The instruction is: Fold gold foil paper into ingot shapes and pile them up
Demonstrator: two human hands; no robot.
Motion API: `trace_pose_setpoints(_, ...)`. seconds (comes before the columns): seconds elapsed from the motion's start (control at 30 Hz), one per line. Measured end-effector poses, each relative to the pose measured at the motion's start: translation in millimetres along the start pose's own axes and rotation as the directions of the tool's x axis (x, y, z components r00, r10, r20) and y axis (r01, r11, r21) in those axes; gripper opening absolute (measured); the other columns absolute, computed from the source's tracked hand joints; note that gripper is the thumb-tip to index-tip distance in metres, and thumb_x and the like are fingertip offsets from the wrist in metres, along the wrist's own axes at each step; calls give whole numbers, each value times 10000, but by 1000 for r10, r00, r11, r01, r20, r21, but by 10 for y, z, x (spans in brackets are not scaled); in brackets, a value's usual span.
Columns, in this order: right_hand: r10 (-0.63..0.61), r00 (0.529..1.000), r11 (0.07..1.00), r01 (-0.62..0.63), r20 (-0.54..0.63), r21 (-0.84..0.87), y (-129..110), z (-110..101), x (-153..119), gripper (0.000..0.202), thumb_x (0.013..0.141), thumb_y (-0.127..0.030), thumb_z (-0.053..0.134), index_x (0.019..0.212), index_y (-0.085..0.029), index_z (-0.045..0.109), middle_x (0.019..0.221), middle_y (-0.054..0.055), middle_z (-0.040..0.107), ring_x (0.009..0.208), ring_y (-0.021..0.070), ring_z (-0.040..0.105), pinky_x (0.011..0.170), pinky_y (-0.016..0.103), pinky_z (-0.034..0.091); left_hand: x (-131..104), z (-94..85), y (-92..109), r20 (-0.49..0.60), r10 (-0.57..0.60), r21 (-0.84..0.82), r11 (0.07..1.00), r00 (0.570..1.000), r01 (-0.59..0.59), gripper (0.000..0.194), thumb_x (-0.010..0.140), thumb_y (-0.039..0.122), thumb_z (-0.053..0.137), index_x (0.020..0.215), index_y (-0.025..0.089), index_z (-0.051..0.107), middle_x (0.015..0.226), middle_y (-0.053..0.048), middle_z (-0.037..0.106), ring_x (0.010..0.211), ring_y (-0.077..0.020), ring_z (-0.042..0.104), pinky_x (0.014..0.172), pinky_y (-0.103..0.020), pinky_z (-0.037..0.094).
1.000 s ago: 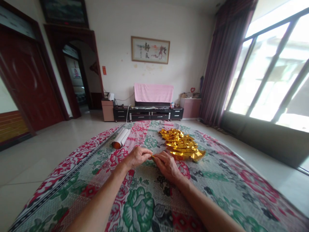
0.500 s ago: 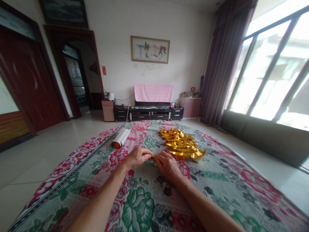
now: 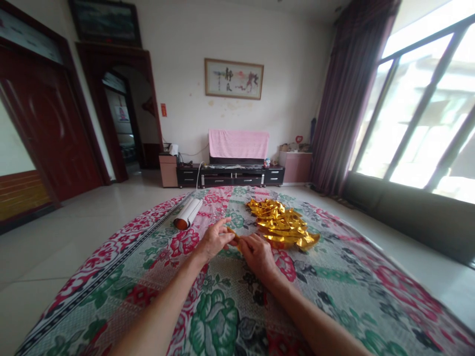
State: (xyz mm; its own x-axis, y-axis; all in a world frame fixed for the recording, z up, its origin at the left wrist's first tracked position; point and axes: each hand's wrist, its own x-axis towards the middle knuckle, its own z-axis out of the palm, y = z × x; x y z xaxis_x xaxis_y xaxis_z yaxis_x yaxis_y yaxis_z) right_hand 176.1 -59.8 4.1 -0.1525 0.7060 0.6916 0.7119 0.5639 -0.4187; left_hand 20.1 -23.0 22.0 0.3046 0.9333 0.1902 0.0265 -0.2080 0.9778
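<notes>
Between my two hands is a small piece of gold foil paper (image 3: 233, 237), mostly covered by the fingers. My left hand (image 3: 215, 241) pinches one end of it, with some fingers raised and apart. Curled around the other end, my right hand (image 3: 257, 251) has its fingers closed. Just beyond the right hand lies a pile of folded gold foil paper ingots (image 3: 284, 225), shiny and pointed at the ends. A white roll of sheets (image 3: 188, 213) with an orange-brown inside rests on the cloth, past my left hand.
A flowered cloth (image 3: 148, 287) in green, red and grey covers the surface under my hands. Against the far wall stands a low black cabinet (image 3: 233, 177) with a pink towel (image 3: 239, 143) above it. A purple curtain (image 3: 345, 109) hangs by the window at right.
My left fingers have spread and lifted, and more of the gold foil paper shows between the hands. The view has shifted slightly.
</notes>
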Motion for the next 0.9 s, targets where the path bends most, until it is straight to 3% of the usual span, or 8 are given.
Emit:
trace_pose_setpoints(0.1, 31, 998, 999, -32, -46, -27, -10, -5, 6, 275, 868, -234, 418, 669, -178, 600, 616, 3, 504, 573, 94, 459, 567, 195, 318, 29, 83, 1, -183, -34, -21, 999, 983, 30, 451, 674, 303, 617, 1068, 158, 453, 817, -36, 634, 621, -145, 642, 475, -189, 447)
trace_pose_setpoints(0.17, 39, 998, 998, -42, -58, -49, -11, -11, 10, 271, 867, -224, 412, 669, -178, 591, 638, 8, 509, 589, 96, 461, 571, 194, 316, 36, 136, 17, -250, -87, -17, 996, 964, 85, 354, 659, 325, 626, 934, 146, 496, 772, -38, 638, 625, -157, 642, 481, -201, 454)
trace_pose_setpoints(0.33, 38, 999, 997, -40, -32, -71, -49, -29, -2, 230, 860, -204, 404, 725, -186, 590, 687, 16, 516, 635, 109, 480, 605, 204, 339, 15, 182, 60, -131, -78, 29, 996, 988, 82, 271, 663, 390, 607, 708, 123, 583, 661, -36, 633, 631, -145, 619, 558, -222, 469)
trace_pose_setpoints(0.53, -42, 999, 997, 40, 31, 68, -127, -64, -31, 159, 813, -176, 448, 917, -191, 568, 853, 43, 550, 802, 149, 524, 727, 246, 408, 27, 133, 25, -170, 94, 200, 978, 981, -59, 266, 620, 354, 650, 756, 128, 612, 685, -22, 640, 621, -125, 581, 569, -204, 443)
trace_pose_setpoints(0.67, -90, 994, 983, 80, 55, 164, -113, -65, -28, 227, 811, -168, 445, 1011, -204, 547, 932, 48, 557, 883, 158, 531, 798, 270, 429, 38, 71, 18, -129, 111, 204, 975, 985, -83, 241, 657, 323, 606, 796, 127, 607, 739, -43, 663, 675, -146, 607, 610, -217, 454)
trace_pose_setpoints(0.8, -10, 999, 986, 18, -52, 169, -61, -31, -8, 252, 807, -165, 443, 1033, -208, 543, 960, 55, 563, 895, 160, 540, 810, 292, 443, 42, -23, 47, -43, 128, 340, 934, 991, -106, 213, 700, 278, 528, 813, 135, 638, 734, -38, 662, 653, -145, 600, 587, -219, 442)
trace_pose_setpoints(0.9, 112, 977, 976, -73, -181, 207, -14, 10, 6, 305, 775, -181, 477, 1078, -198, 510, 1050, 82, 540, 956, 182, 529, 785, 312, 466, 33, -74, 106, 32, 259, 541, 807, 965, -235, 186, 683, 223, 522, 759, 143, 672, 743, -34, 642, 684, -136, 576, 624, -210, 421)
